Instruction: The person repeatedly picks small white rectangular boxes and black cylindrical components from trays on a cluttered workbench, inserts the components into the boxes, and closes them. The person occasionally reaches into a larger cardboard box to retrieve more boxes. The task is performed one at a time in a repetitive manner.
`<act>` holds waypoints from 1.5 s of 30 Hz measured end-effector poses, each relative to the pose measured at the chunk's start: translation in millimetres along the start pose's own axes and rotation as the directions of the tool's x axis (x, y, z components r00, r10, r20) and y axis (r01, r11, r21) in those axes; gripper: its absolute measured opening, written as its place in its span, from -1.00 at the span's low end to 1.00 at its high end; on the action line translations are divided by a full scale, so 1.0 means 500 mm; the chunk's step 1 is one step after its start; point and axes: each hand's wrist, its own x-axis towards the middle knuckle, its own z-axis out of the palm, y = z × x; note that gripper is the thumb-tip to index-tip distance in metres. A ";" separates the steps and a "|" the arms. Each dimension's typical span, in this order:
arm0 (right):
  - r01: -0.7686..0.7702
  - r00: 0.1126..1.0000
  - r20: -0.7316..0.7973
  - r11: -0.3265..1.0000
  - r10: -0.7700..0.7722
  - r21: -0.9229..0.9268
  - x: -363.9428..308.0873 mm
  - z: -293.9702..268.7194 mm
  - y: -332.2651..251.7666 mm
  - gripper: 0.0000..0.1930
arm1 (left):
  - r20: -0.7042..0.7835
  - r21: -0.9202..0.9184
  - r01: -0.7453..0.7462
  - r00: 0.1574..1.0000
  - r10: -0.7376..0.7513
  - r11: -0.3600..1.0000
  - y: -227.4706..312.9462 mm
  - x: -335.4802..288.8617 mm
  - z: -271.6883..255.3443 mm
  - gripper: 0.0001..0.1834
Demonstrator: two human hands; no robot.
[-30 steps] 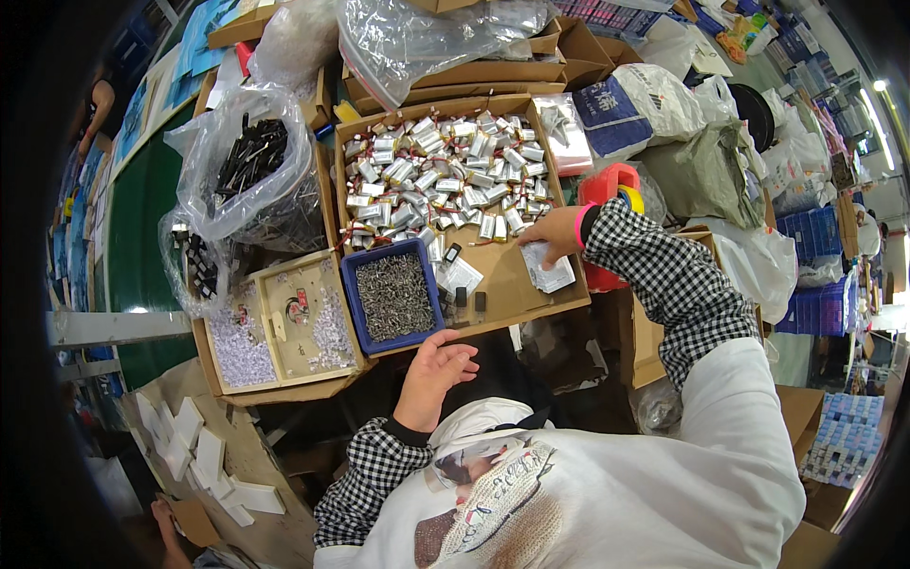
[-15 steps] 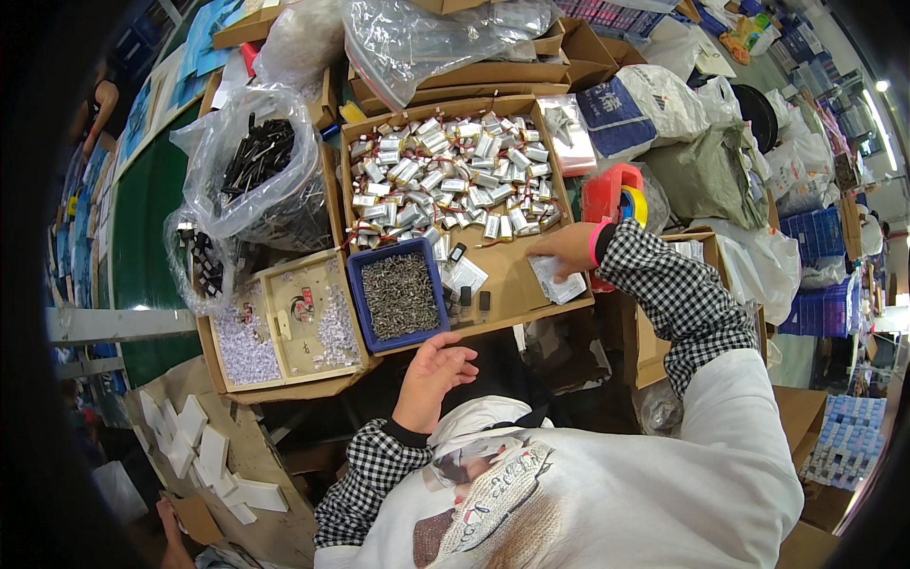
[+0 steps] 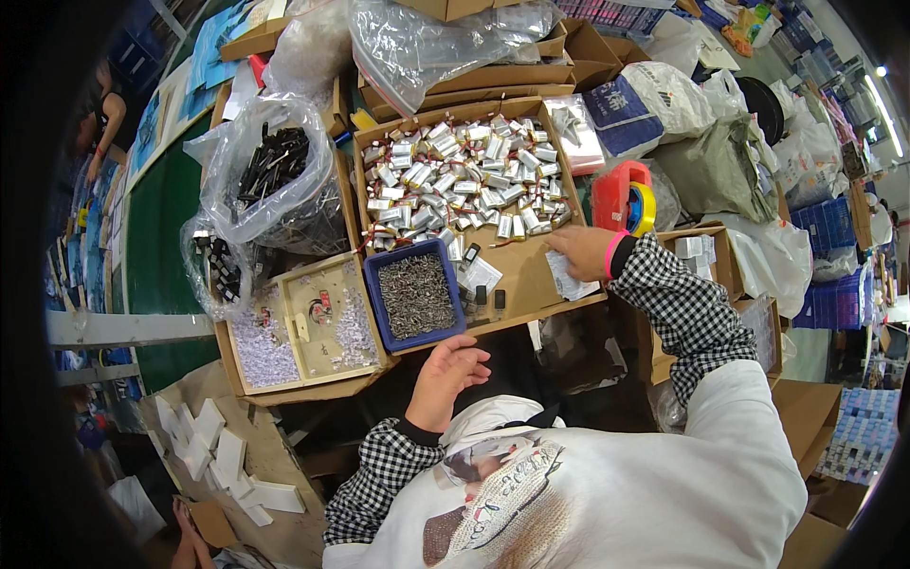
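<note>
My right hand, with a pink band at the wrist, reaches to the front right of a shallow cardboard tray. Its fingers bend over a small stack of white printed leaflets and grip at them; the fingertips are partly hidden. My left hand hovers near the table's front edge, empty, fingers loosely stretched to the right. Just beyond it stands a blue bin of small metal screws. Between the hands lie another white leaflet and a few small black pieces.
Many silver battery cells with wires fill the tray's far part. To the left are a wooden divided box of small white parts and a clear bag of black parts. A red tape dispenser stands right; white boxes lie lower left.
The whole view has shifted slightly. My right hand has drawn a little to the right over the leaflets. My left hand keeps nearly the same pose beside the blue bin.
</note>
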 end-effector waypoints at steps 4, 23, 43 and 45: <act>-0.084 0.988 -0.125 0.994 0.093 0.071 0.049 -0.020 -0.046 -0.69 | -0.017 0.021 -0.005 1.000 0.005 1.000 0.003 -0.010 -0.005 -0.74; -0.304 0.880 -0.299 0.920 0.370 0.246 0.150 0.070 -0.208 -0.49 | -0.028 0.039 -0.091 0.995 0.092 0.995 0.013 -0.055 -0.035 -0.78; 0.016 0.867 -0.457 0.903 0.201 0.429 0.187 -0.137 -0.260 -0.74 | -0.205 -0.049 -0.271 0.945 0.256 0.961 0.008 -0.227 -0.209 -0.75; 0.229 0.808 -0.582 0.861 0.091 0.454 0.231 -0.213 -0.306 -0.76 | -0.265 -0.063 -0.291 0.927 0.266 0.955 -0.006 -0.248 -0.217 -0.76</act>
